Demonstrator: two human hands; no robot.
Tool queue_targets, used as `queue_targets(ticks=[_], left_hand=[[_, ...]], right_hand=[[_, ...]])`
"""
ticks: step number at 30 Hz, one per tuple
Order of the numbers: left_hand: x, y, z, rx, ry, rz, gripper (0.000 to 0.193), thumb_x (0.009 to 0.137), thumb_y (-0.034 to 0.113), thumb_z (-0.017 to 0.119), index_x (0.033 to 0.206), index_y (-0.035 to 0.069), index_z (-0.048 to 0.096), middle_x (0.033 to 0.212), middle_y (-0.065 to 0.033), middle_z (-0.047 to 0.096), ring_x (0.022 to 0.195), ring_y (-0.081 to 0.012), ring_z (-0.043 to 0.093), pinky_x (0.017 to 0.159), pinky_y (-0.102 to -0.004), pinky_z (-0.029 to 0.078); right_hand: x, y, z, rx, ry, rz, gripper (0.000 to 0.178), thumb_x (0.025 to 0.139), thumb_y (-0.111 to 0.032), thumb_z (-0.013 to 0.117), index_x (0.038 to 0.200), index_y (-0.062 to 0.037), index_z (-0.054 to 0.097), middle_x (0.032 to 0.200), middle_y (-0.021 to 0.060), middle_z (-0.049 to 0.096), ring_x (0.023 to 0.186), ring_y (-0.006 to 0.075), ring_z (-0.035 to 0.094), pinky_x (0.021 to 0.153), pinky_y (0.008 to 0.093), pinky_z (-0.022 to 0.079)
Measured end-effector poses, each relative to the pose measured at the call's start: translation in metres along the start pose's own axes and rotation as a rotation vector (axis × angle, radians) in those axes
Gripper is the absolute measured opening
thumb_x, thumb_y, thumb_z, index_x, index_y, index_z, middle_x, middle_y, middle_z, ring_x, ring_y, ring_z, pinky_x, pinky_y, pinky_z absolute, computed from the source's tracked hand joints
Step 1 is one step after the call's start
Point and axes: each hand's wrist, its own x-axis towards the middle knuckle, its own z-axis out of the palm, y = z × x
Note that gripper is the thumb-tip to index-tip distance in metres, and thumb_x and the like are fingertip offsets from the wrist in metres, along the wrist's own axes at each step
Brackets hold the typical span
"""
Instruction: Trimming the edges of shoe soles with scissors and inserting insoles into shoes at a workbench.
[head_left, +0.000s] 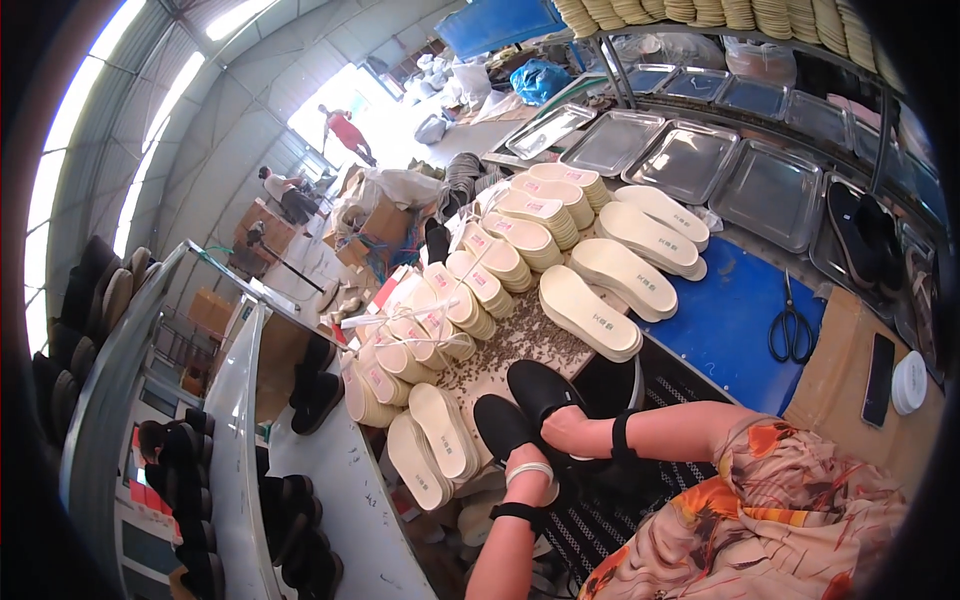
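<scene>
A black slip-on shoe [502,425] sits over my left hand [527,465], whose fingers are hidden inside it. Just right of it, a second black shoe [540,392] covers the front of my right hand [568,428]; those fingers are out of sight too. The two shoes are side by side, toes pointing away from me. Left of the left shoe lie cream insoles [445,435] in low stacks. Beyond the right shoe is another insole stack [590,310]. Many bundled cream soles [480,280] stand in rows on the worktable [490,378], with brown crumbs scattered among them.
Black scissors [790,335] lie on a blue board [725,300] at right. A phone [877,378] and a white round lid [908,383] rest on cardboard [835,375]. Metal trays [680,160] line the back. Racks of black shoes [180,470] stand at left. Two people are far off.
</scene>
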Motion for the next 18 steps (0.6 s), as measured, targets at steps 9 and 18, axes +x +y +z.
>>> queue_targets(ticks=[9,18], left_hand=[[-0.007,0.001,0.007,-0.161,0.008,-0.148,0.032,0.072,0.019,0.059,0.094,-0.003,0.062,0.102,-0.0247,0.058,0.098,-0.0343,0.057,0.085,-0.0376,0.045],[0.044,-0.057,0.075,-0.755,0.151,-0.186,0.04,0.071,0.019,0.058,0.105,-0.003,0.056,0.105,-0.026,0.056,0.104,-0.0371,0.052,0.09,-0.0373,0.041]], right_hand=[[-0.006,0.006,-0.009,0.046,0.019,0.038,0.019,0.075,-0.016,0.053,0.078,-0.0065,0.069,0.079,0.0111,0.066,0.075,0.025,0.065,0.06,0.0365,0.052],[0.006,0.012,-0.016,-0.197,-0.53,-0.231,0.034,0.065,-0.019,0.069,0.098,-0.0096,0.066,0.095,0.0038,0.065,0.082,0.0231,0.063,0.065,0.0384,0.053]])
